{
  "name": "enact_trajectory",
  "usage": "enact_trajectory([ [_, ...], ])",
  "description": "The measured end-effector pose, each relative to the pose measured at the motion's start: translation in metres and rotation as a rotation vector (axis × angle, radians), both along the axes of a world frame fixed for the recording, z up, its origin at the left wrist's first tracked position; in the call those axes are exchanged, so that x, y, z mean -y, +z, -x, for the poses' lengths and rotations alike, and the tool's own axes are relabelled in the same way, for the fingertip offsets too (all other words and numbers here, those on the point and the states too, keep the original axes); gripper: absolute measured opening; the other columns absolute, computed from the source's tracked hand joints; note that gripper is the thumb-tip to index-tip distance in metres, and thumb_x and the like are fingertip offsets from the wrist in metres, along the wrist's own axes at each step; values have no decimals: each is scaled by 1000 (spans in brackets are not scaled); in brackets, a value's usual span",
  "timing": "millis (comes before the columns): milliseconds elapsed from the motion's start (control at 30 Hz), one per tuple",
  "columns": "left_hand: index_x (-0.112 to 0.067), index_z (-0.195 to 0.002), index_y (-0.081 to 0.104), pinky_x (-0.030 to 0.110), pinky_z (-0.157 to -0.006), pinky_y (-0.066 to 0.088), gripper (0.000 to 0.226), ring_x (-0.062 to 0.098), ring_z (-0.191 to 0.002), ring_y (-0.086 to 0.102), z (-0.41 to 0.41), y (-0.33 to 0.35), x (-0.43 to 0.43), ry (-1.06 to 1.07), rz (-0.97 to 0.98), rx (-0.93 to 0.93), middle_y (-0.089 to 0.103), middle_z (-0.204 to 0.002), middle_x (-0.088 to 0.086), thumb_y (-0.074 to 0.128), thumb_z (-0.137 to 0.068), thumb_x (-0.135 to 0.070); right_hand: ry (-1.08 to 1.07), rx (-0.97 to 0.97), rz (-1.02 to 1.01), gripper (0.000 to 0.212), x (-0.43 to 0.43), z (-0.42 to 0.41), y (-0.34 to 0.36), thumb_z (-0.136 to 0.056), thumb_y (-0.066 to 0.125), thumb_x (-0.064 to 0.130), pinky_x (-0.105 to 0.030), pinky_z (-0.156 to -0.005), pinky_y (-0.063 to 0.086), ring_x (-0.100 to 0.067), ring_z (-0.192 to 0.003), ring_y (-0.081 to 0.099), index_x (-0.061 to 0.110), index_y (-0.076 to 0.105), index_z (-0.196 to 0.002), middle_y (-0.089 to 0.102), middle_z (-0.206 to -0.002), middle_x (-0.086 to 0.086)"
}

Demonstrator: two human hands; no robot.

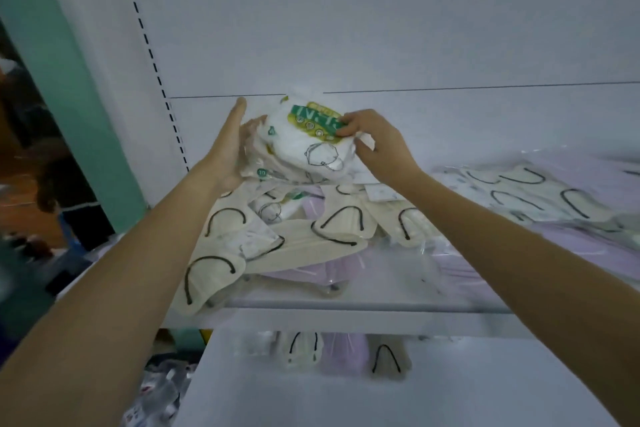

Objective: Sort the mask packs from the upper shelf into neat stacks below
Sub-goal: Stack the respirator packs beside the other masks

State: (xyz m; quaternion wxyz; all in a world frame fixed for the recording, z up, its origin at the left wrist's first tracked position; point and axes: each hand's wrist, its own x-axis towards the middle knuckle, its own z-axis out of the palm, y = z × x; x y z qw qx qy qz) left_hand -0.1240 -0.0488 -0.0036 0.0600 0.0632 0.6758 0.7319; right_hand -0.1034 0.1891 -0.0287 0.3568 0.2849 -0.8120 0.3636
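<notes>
Head view: both bare arms reach up to the upper shelf (363, 303). A bundle of white mask packs (308, 149), printed with a green and yellow band and a line drawing of a mask, is held between the hands above the shelf, clear of the loose packs beneath. The left hand (230, 146) lies flat against the bundle's left side, fingers straight and pointing up. The right hand (377, 146) pinches the top pack's right edge at the green band, fingers curled. Beneath, cream packs (221, 246) with black ear loops lie unsorted across the shelf, overlapping lilac packs (311, 270); a further cream heap (530, 191) sits to the right (detail blurred). On the lower shelf (311, 399), cream and lilac packs (304, 348) stand at the back.
</notes>
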Motion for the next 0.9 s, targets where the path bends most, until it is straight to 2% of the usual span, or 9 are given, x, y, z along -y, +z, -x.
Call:
enact_trajectory([
  [67,-29,-120,58,38,-97,42,55,20,-112,59,0,-4,-1,-71,103,-34,66,-114,-1,32,-90,-66,-26,36,-82,30,-5,-4,4,-83,47,-15,-18,-104,29,-11,-124,41,2,66,-99,60,-122,-14],
  [133,-28,-106,58,17,-81,42,32,2,-90,62,-9,-4,-9,-67,186,-62,67,-90,-10,40,-94,-52,-22,48,-139,30,-7,-4,8,-85,46,-15,-25,-106,30,-16,-128,40,2,65,-99,60,-124,-9],
  [233,-25,-94,60,15,-50,49,12,9,-65,66,-11,1,-15,-62,117,-93,71,-69,-8,51,-95,-32,12,95,-118,31,-1,-11,21,-87,44,-15,-18,-106,26,-12,-129,37,3,64,-103,57,-127,-5],
  [300,-23,-95,60,23,-55,53,5,16,-71,66,-12,7,-15,3,76,-136,72,-76,-5,57,-92,-23,-37,156,-79,38,2,-13,28,-90,39,-12,-15,-107,22,-7,-131,33,6,60,-115,51,-135,-1],
  [433,-17,-108,57,25,-65,56,25,12,-84,67,-6,13,-10,202,36,-300,67,-100,0,66,-85,-15,-186,297,95,44,1,-19,26,-93,37,-4,-21,-107,28,-11,-127,40,13,48,-131,47,-135,-1],
  [533,-15,-108,56,14,-57,50,27,4,-79,64,-5,9,8,343,30,-360,65,-102,-1,67,-83,-13,-230,437,-43,31,9,-25,9,-93,46,5,-18,-92,37,-15,-112,54,10,57,-121,59,-123,-5],
  [667,-18,-105,56,25,-71,54,26,13,-92,65,-9,-4,43,456,-42,-320,64,-105,-1,67,-82,-13,-137,617,-334,24,54,-28,-9,-93,54,17,-20,-88,41,-15,-105,58,12,63,-114,64,-116,-3],
  [800,-20,-107,57,21,-76,51,35,16,-103,59,-13,-26,71,529,162,-290,51,-125,5,71,-76,-27,-240,736,-593,48,99,-17,-34,-86,57,45,-29,-84,40,-22,-106,51,14,53,-123,52,-126,-6],
  [900,-17,-120,55,35,-95,49,69,21,-108,56,-21,-46,81,549,335,-240,42,-133,10,72,-61,-48,-408,723,-558,69,114,-9,-47,-79,56,62,-40,-95,40,-28,-116,47,16,45,-128,48,-129,-7],
])
